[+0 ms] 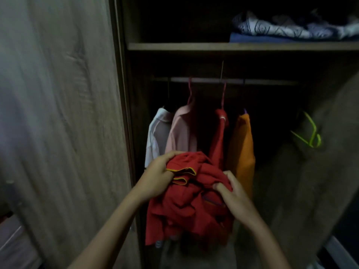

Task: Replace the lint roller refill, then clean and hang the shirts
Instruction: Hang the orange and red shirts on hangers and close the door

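A crumpled red shirt with yellow-trimmed sleeve cuffs hangs bunched in front of the open wardrobe. My left hand grips its upper left part near the cuffs. My right hand pinches the cloth on the right side. Behind it, on the rail, hang a white shirt, a pink shirt, a red shirt and an orange shirt. No lint roller is in view.
The left wardrobe door stands open close beside my left arm. The right door is open too, with a green hanger near its inner edge. Folded patterned cloth lies on the shelf above the rail.
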Motion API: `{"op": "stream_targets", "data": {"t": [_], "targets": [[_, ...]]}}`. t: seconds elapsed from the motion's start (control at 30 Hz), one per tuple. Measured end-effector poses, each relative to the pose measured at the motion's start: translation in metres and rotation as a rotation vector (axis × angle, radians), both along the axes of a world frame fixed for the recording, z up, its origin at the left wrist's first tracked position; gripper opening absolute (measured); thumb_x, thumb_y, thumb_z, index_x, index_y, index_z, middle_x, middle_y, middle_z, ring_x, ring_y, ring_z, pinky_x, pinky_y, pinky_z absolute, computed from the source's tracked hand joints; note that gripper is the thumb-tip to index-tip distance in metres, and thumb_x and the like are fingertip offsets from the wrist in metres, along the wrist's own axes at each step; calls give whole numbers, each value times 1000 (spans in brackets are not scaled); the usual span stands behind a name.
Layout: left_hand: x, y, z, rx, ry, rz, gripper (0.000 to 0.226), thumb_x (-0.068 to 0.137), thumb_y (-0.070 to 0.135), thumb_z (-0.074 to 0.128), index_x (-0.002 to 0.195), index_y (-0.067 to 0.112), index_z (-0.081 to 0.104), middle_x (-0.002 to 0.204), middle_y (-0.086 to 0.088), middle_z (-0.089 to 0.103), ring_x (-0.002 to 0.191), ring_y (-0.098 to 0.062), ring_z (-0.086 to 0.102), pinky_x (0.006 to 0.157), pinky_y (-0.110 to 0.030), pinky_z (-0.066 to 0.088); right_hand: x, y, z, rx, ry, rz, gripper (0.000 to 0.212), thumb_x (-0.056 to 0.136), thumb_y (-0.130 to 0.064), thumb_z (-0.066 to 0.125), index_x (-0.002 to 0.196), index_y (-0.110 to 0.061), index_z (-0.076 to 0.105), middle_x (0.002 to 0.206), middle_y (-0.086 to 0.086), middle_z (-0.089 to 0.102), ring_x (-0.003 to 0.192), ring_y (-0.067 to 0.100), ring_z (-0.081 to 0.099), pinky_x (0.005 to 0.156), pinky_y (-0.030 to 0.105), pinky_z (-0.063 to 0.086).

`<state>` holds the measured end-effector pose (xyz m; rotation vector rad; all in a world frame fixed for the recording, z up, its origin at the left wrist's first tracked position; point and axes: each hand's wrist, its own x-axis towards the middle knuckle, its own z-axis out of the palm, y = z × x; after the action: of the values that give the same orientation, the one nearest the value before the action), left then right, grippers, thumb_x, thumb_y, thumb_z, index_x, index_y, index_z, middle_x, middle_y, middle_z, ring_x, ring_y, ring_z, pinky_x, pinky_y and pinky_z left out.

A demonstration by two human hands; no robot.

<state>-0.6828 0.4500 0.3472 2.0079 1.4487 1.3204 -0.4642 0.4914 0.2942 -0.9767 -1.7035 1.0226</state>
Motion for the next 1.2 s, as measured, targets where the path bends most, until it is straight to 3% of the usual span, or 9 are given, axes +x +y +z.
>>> {"op": "stream_targets", "data": {"t": [0.1, 0.17, 0.27, 0.43, 0.67, 0.83, 0.93, 1.07, 1.2], "targets": [[6, 12, -22, -42, 62, -4, 45, 79, -8, 49, 116, 12, 65, 107, 3, 71, 100, -5, 64, 91, -20, 48, 8, -1, -34, -72, -194, -67, 28, 79, -36, 67, 103, -30, 54, 99, -7, 66, 94, 12, 61, 83, 23, 47], [8, 18, -34, -82, 65, -1, 37, 80, -1, 51, 112, 13, 63, 103, 3, 71, 95, -8, 65, 88, -28, 51, 11, -5, -45, -4, -315, -93, 59, 77, -36, 72, 129, -35, 43, 125, -7, 56, 113, 11, 55, 99, 28, 44], [18, 20, -45, -126, 79, -34, 18, 86, 4, 57, 101, 14, 55, 88, -3, 67, 74, -9, 59, 73, -35, 51, 6, -16, -45, 60, -238, 16, 81, 74, -46, 75, 142, -43, 30, 140, -18, 45, 125, -3, 45, 105, 22, 37], [28, 24, -49, -146, 190, -126, 9, 86, 7, 61, 92, 14, 60, 84, 3, 66, 74, -5, 58, 72, -29, 49, 2, -18, -34, 207, -206, -56, 21, 90, -23, 63, 109, -32, 60, 104, -17, 67, 99, -6, 59, 82, 18, 44], [21, 24, -34, -201, 269, -106, 20, 95, 18, 52, 102, 13, 71, 86, -3, 68, 81, -12, 62, 80, -34, 48, 0, -6, -23, 107, -59, -9, 19, 97, -18, 51, 106, -21, 67, 104, -9, 71, 100, 1, 63, 89, 21, 47], [26, 21, -21, -238, 179, -86, 22, 95, 22, 48, 95, 12, 67, 68, 1, 60, 64, -12, 56, 74, -42, 53, -4, -1, -17, -106, 127, 83, 26, 100, -22, 46, 109, -26, 70, 109, -5, 72, 108, 12, 65, 97, 31, 47], [32, 19, -18, -331, 86, -91, 25, 98, 24, 45, 97, 11, 67, 58, 5, 46, 51, -13, 46, 53, -31, 47, -5, 1, -16, -147, 178, 103, 24, 99, -20, 47, 104, -26, 70, 107, -1, 73, 106, 15, 65, 95, 31, 48], [45, 17, -5, -437, -246, -144, 31, 99, 12, 40, 73, 17, 57, 42, 9, 42, 33, -8, 37, 39, -20, 32, -2, 0, -14, -132, 154, 122, 23, 90, -19, 63, 102, -38, 60, 89, -17, 67, 87, -12, 62, 78, 11, 46], [48, 27, 14, -488, -578, -146, 27, 99, 12, 38, 107, 8, 64, 37, 8, 36, 30, -9, 42, 46, -21, 49, 0, -1, -36, -120, -106, 196, 54, 73, -16, 82, 114, -38, 54, 98, -26, 67, 92, -14, 62, 81, 7, 45]]}}
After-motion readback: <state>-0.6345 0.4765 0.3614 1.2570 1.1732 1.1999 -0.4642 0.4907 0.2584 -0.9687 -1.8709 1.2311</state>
